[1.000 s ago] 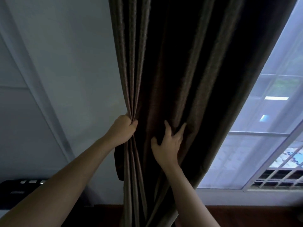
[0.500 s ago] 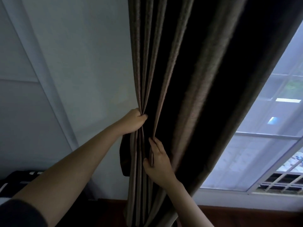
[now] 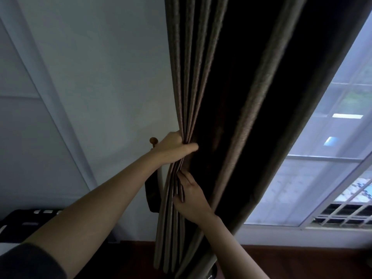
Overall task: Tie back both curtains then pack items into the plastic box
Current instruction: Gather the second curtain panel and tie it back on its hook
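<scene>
Left hand fingers clenched around gathered curtain pleats, right hand fingers pinching folds below

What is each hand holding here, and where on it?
Both hold the dark curtain. The left hand clenches its gathered left-edge pleats; the right hand, just below, pinches the same pleats.

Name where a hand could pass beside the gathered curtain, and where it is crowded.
Free: the bare wall left of the curtain, above the left hand. Crowded: near the wooden hook knob and dark tieback, where the left hand and right hand bunch the folds.
</scene>
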